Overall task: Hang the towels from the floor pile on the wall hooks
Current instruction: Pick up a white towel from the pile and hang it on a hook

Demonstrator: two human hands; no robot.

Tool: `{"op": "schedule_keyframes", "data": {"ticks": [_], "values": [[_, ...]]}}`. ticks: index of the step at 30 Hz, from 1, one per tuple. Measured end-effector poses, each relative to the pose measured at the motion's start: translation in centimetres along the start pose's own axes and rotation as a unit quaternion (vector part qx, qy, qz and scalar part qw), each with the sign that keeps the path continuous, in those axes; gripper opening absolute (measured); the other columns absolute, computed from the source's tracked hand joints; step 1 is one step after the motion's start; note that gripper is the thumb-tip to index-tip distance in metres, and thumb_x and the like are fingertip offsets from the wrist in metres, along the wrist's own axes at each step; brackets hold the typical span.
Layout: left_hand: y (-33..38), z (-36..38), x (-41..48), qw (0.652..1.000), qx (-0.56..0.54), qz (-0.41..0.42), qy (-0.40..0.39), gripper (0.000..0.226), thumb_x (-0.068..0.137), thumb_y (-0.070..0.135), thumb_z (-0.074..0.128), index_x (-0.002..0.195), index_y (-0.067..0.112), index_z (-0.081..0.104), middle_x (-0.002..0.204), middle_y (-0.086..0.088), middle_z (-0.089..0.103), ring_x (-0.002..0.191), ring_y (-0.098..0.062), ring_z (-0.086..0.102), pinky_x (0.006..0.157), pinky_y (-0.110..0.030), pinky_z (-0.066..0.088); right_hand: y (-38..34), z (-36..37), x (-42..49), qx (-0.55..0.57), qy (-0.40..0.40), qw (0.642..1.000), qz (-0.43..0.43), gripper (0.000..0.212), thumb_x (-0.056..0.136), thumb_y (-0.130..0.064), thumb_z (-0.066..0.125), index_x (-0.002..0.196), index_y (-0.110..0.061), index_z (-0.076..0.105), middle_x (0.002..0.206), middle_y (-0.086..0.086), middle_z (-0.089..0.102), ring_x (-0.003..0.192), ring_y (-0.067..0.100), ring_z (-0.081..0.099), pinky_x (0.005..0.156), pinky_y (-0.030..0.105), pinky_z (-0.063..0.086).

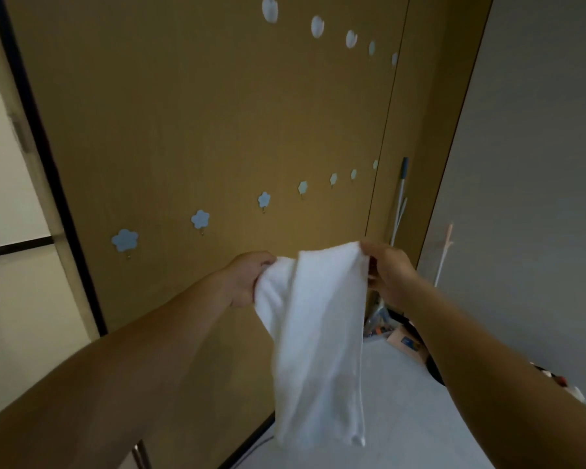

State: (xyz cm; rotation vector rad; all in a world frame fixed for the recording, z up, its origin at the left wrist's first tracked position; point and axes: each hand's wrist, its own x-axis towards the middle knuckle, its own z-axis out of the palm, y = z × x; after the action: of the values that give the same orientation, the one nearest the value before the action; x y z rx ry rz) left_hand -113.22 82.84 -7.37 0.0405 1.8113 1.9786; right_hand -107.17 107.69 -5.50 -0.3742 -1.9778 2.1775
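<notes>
Tan wall, flower hooks — mop handle

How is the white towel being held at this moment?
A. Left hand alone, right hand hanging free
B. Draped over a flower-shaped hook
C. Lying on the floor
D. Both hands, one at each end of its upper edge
D: the left hand and right hand each grip the upper edge of the white towel, which hangs below them.
</notes>
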Motion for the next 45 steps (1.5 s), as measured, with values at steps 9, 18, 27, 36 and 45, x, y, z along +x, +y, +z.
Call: {"op": "schedule_keyframes", "data": {"ticks": [9, 18, 27, 36, 45], "values": [[1.7, -5.0, 0.1, 0.971, 0.069, 0.016, 0.23, 0.016, 0.093, 0.026, 0.057, 0.089, 0.01, 0.056, 0.075, -0.005, 0.054, 0.059, -0.017, 0.046, 0.051, -0.03, 0.034, 0.9, -9.4, 2.8, 0.028, 0.127, 0.989, 0.064, 0.03, 0.089, -0.025, 0.066, 0.109, -0.003, 0.061, 0.114, 0.017, 0.064, 0.109, 0.039, 0.061, 0.099, 0.047, 0.048], [3.2, -3.7, -0.2, 0.981, 0.056, 0.04, 0.183, 0.013, 0.089, 0.024, 0.062, 0.096, 0.013, 0.06, 0.092, -0.003, 0.06, 0.082, -0.019, 0.053, 0.076, -0.03, 0.037, -0.4, -10.3, 3.4, 0.054, 0.107, 0.993, 0.017, 0.021, 0.083, -0.006, 0.07, 0.101, -0.008, 0.059, 0.117, 0.011, 0.06, 0.105, 0.03, 0.06, 0.097, 0.045, 0.052], [3.4, -3.8, 0.7, 0.973, 0.114, 0.053, 0.195, 0.008, 0.093, 0.01, 0.055, 0.085, 0.009, 0.055, 0.081, -0.006, 0.053, 0.069, -0.018, 0.047, 0.059, -0.03, 0.037, -1.0, -10.3, 3.2, 0.108, 0.08, 0.991, 0.0, 0.03, 0.081, -0.008, 0.072, 0.109, -0.005, 0.063, 0.114, 0.013, 0.064, 0.101, 0.027, 0.065, 0.088, 0.04, 0.055], [3.7, -4.3, 1.1, 0.964, 0.166, 0.052, 0.2, 0.016, 0.092, 0.008, 0.051, 0.076, 0.013, 0.053, 0.072, -0.006, 0.044, 0.058, -0.017, 0.038, 0.05, -0.027, 0.023, -0.2, -11.2, 2.7, 0.027, 0.074, 0.996, -0.035, 0.026, 0.081, 0.0, 0.069, 0.103, -0.014, 0.069, 0.119, 0.01, 0.063, 0.11, 0.032, 0.059, 0.107, 0.043, 0.044], [4.2, -3.6, -0.1, 0.961, 0.248, 0.005, 0.119, 0.009, 0.079, 0.01, 0.065, 0.075, 0.015, 0.059, 0.08, -0.001, 0.051, 0.073, -0.016, 0.045, 0.06, -0.029, 0.029, 0.3, -10.2, 4.3, -0.241, 0.086, 0.963, -0.083, 0.042, 0.071, -0.009, 0.082, 0.109, -0.015, 0.066, 0.098, -0.003, 0.061, 0.089, 0.015, 0.057, 0.082, 0.028, 0.048]]}}
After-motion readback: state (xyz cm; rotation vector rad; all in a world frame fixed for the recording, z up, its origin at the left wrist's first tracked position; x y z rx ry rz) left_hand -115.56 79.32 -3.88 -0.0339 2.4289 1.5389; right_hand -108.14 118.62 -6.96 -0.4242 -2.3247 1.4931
